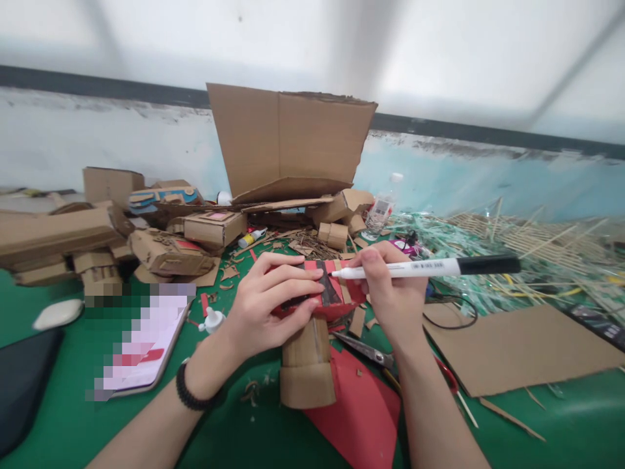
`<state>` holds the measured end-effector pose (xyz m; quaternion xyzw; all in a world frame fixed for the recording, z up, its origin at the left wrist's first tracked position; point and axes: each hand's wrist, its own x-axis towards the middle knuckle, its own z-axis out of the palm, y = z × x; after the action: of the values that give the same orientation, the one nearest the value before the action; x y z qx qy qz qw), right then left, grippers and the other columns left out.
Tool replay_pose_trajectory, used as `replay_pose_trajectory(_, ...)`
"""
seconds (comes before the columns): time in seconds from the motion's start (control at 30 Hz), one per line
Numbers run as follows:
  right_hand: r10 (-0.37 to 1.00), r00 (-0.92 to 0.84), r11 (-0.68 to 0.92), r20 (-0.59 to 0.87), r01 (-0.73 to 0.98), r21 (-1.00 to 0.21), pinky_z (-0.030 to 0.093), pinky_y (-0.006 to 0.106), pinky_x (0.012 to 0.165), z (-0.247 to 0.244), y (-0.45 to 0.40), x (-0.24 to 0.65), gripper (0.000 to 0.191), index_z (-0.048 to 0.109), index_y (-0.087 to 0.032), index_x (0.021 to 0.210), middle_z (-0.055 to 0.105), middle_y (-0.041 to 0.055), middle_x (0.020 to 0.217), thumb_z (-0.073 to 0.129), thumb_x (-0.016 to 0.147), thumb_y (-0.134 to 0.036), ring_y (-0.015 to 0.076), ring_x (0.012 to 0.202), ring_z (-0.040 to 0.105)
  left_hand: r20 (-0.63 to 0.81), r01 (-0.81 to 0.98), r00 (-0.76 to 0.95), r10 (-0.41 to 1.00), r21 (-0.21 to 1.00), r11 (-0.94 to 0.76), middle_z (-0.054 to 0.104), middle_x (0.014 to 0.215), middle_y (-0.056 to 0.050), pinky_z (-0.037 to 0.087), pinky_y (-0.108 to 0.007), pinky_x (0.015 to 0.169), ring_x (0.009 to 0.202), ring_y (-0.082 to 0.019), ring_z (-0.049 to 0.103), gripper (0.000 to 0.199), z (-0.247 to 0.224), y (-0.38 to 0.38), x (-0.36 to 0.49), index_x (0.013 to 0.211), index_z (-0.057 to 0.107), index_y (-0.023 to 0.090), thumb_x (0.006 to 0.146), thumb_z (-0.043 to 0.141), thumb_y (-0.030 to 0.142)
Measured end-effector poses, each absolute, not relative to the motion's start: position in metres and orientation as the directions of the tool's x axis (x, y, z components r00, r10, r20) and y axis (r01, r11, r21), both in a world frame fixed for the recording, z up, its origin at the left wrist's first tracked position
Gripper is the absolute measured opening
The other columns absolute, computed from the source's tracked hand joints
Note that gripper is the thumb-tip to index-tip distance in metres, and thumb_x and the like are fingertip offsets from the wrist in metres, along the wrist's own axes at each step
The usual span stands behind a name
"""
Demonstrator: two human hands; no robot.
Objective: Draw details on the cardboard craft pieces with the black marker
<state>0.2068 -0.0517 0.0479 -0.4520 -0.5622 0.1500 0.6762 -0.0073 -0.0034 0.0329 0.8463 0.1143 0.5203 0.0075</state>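
Note:
A cardboard piece [308,365] with a round tube-like lower part and a red and black striped top [336,296] stands upright at the middle. My left hand [273,296] is wrapped over the left side of the striped top, fingers bent across it. In my right hand [390,286] is a white marker [430,268] with a black cap on its rear end. The marker's dark tip touches or nearly touches a black stripe. Red paper [361,410] lies beneath and beside the tube. Scissors [366,348] rest just right of it, partly hidden by my right wrist.
Cardboard models [166,254] crowd the left back, before a large upright cardboard sheet [293,143]. A phone [161,352] and small white bottle [213,320] lie left. Flat cardboard [522,345], a plastic bottle [381,212] and thin sticks [532,241] are right.

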Motion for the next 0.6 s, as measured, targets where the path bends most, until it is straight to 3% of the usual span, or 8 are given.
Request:
replay_pose_trajectory(0.17, 0.703, 0.304, 0.592, 0.643, 0.251, -0.766, 0.048, 0.025, 0.05, 0.0471, -0.0518, 0.2075, 0.048, 0.068, -0.022, 0.065, 0.061, -0.0022, 0.056, 0.067, 0.104, -0.051, 0.0128, 0.05, 0.057, 0.879, 0.183, 0.433, 0.2, 0.132, -0.974, 0.086, 0.111, -0.005, 0.063, -0.041, 0.101, 0.113, -0.024, 0.074, 0.015, 0.0334, -0.0038, -0.0075, 0.11, 0.078, 0.023, 0.096, 0.077, 0.018)
replay_pose_trajectory(0.3, 0.685, 0.341, 0.559, 0.644, 0.322, -0.764, 0.041, 0.024, 0.046, 0.0466, -0.0522, 0.2074, 0.042, 0.071, -0.022, 0.07, 0.063, -0.0026, 0.058, 0.07, 0.102, -0.049, 0.0111, 0.048, 0.052, 0.878, 0.184, 0.431, 0.21, 0.142, -0.972, 0.086, 0.113, -0.005, 0.063, -0.041, 0.102, 0.114, -0.024, 0.074, 0.016, 0.033, -0.0039, -0.0076, 0.111, 0.078, 0.023, 0.097, 0.077, 0.018)
replay_pose_trajectory(0.47, 0.715, 0.301, 0.574, 0.631, 0.261, -0.776, 0.046, 0.026, 0.049, 0.047, -0.052, 0.2076, 0.049, 0.066, -0.022, 0.065, 0.062, -0.0016, 0.056, 0.066, 0.103, -0.053, 0.0149, 0.052, 0.061, 0.879, 0.185, 0.43, 0.209, 0.14, -0.973, 0.086, 0.113, -0.004, 0.063, -0.041, 0.102, 0.114, -0.024, 0.074, 0.016, 0.0324, -0.0037, -0.0077, 0.111, 0.078, 0.024, 0.096, 0.078, 0.019)
replay_pose_trajectory(0.6, 0.7, 0.341, 0.549, 0.627, 0.305, -0.778, 0.04, 0.026, 0.046, 0.0477, -0.0523, 0.205, 0.043, 0.072, -0.022, 0.071, 0.063, -0.0022, 0.059, 0.069, 0.102, -0.053, 0.0123, 0.049, 0.052, 0.878, 0.193, 0.43, 0.211, 0.139, -0.971, 0.087, 0.112, -0.004, 0.064, -0.042, 0.101, 0.113, -0.025, 0.075, 0.016, 0.0325, -0.0033, -0.0074, 0.111, 0.078, 0.025, 0.096, 0.077, 0.018)
